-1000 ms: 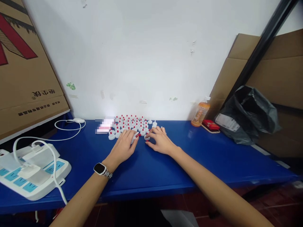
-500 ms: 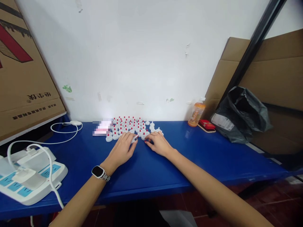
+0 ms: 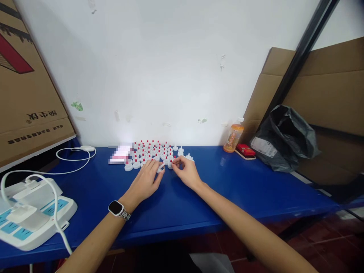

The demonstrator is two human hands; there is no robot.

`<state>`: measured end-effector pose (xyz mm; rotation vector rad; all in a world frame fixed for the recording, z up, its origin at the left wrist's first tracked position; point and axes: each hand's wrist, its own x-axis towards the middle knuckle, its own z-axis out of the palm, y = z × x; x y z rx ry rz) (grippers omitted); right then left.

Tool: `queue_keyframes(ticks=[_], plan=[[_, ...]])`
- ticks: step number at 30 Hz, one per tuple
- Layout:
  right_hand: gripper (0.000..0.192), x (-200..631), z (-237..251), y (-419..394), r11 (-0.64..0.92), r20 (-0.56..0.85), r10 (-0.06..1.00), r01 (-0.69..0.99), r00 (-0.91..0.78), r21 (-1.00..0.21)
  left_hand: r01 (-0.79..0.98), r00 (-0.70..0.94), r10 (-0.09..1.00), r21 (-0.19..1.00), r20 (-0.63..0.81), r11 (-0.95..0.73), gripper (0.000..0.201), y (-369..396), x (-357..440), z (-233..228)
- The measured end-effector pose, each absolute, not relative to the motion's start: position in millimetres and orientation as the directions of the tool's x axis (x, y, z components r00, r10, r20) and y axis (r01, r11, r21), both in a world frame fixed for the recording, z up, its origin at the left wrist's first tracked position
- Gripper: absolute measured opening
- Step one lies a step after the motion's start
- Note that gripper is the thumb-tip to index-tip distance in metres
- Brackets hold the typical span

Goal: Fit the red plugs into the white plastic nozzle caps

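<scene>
My left hand (image 3: 148,177), with a watch on its wrist, is closed on a white nozzle cap (image 3: 160,167) whose thin spout points up to the right. The spout shows no red tip. Thumb and fingers of my right hand (image 3: 187,172) are drawn together in a pinch at the near right edge of the group. What they pinch is too small to make out; a white cap with a red tip (image 3: 170,164) is right beside the fingertips. Rows of white nozzle caps with red tips (image 3: 149,154) stand upright beyond both hands.
Bare-spouted white caps (image 3: 181,151) stand right of the rows. A blurred phone-like screen (image 3: 121,154) lies left of them. On the blue table (image 3: 227,189) are a power strip (image 3: 36,220), an orange drink bottle (image 3: 233,137), a red packet (image 3: 246,149) and a grey plastic bag (image 3: 281,140).
My right hand has drawn its fingers from a spread reach over the caps into a pinch at the near edge. The left hand keeps its hold on the white nozzle cap.
</scene>
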<state>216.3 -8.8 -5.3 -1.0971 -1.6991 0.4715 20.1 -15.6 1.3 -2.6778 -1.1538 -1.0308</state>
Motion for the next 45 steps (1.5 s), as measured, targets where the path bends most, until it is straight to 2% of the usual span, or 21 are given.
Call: queue_keyframes(ticks=[3, 6, 11, 19, 22, 25, 28, 30, 33, 36, 39, 42, 45], plan=[[0.019, 201.0, -2.9, -8.9, 0.471, 0.49, 0.869, 0.178, 0.076, -0.864, 0.69, 0.53, 0.632, 0.146, 0.565, -0.709, 0.023, -17.5, 25.7, 0.8], [0.022, 191.0, -2.3, -8.4, 0.446, 0.444, 0.886, 0.012, 0.135, -0.895, 0.712, 0.509, 0.637, 0.134, 0.578, -0.69, 0.03, -17.8, 32.6, -1.9], [0.023, 190.2, -3.7, -7.5, 0.436, 0.421, 0.891, -0.062, 0.173, -0.898, 0.763, 0.456, 0.63, 0.088, 0.629, -0.64, 0.05, -14.6, 40.7, -6.2], [0.029, 191.9, -3.6, -3.1, 0.412, 0.379, 0.909, -0.228, 0.173, -0.882, 0.75, 0.52, 0.593, 0.004, 0.615, -0.662, 0.051, -7.2, 44.9, 2.5], [0.03, 192.1, 0.3, -4.4, 0.444, 0.39, 0.887, -0.226, 0.248, -0.867, 0.73, 0.527, 0.588, 0.027, 0.613, -0.683, 0.052, -1.2, 52.1, 5.6], [0.026, 191.7, 2.7, -7.4, 0.485, 0.412, 0.856, -0.211, 0.312, -0.849, 0.701, 0.504, 0.594, 0.103, 0.627, -0.705, 0.052, 3.4, 61.7, 5.5], [0.025, 194.7, 4.8, -7.0, 0.481, 0.418, 0.864, -0.212, 0.282, -0.851, 0.668, 0.455, 0.61, 0.204, 0.649, -0.715, 0.055, 4.9, 65.3, 2.7], [0.023, 202.6, 9.0, -0.5, 0.492, 0.459, 0.862, -0.136, 0.215, -0.86, 0.656, 0.43, 0.621, 0.246, 0.655, -0.714, 0.059, 4.3, 61.8, 1.0], [0.016, 224.7, 21.0, 23.6, 0.55, 0.572, 0.814, 0.184, 0.097, -0.814, 0.657, 0.418, 0.639, 0.271, 0.646, -0.703, 0.065, 1.3, 51.1, 1.6], [0.008, 247.9, 32.4, 61.3, 0.536, 0.612, 0.79, 0.474, 0.008, -0.699, 0.627, 0.459, 0.638, 0.282, 0.619, -0.726, 0.048, -3.0, 42.7, 6.8], [0.01, 257.5, 36.4, 96.4, 0.442, 0.531, 0.838, 0.727, -0.125, -0.526, 0.597, 0.471, 0.626, 0.298, 0.622, -0.745, 0.029, -6.2, 40.4, 13.3], [0.013, 252.2, 35.0, 116.3, 0.41, 0.463, 0.857, 0.841, -0.224, -0.352, 0.585, 0.466, 0.624, 0.311, 0.627, -0.749, 0.02, -6.4, 39.7, 16.6], [0.013, 243.0, 33.7, 122.6, 0.422, 0.439, 0.858, 0.852, -0.266, -0.309, 0.589, 0.46, 0.632, 0.318, 0.624, -0.743, 0.018, -4.1, 36.8, 16.6]])
